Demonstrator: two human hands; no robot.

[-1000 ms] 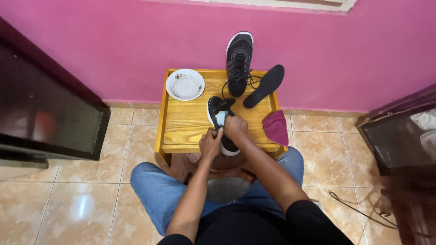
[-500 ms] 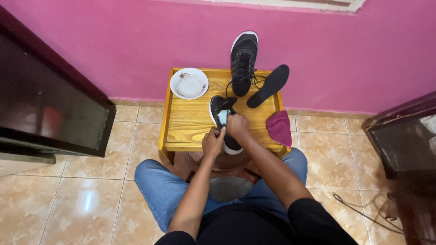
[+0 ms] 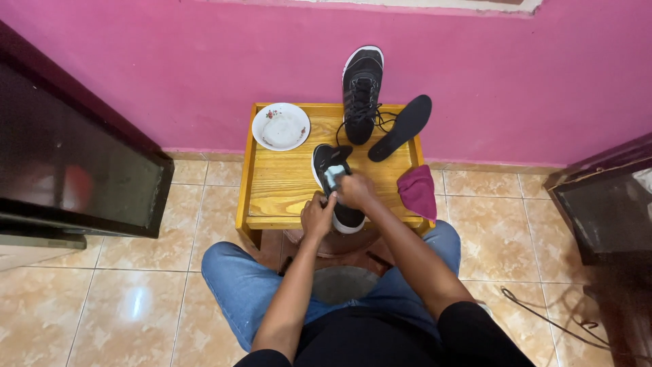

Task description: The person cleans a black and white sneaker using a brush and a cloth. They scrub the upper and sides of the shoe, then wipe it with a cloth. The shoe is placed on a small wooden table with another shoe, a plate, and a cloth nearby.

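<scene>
Black sneaker [image 3: 334, 183] lies at the wooden bench's [image 3: 285, 183] front edge, left hand [image 3: 318, 216] fingers gripping its heel while right hand [image 3: 354, 191] presses a pale cloth [image 3: 333, 177] on it; hard rubbing could tip it off.

The left hand [image 3: 317, 216] grips the side of a black shoe [image 3: 334, 185] lying on the wooden table [image 3: 285, 183]. The right hand [image 3: 354, 191] presses a pale cloth [image 3: 333, 177], or perhaps a sponge, onto the shoe's upper. Beyond, a second shoe [image 3: 361, 92] leans against the pink wall [image 3: 204, 68], laces loose, with a black insole [image 3: 401, 127] just beside it. A white dish [image 3: 280, 126] sits at the far left corner, a maroon rag [image 3: 417, 190] at the right edge.
</scene>
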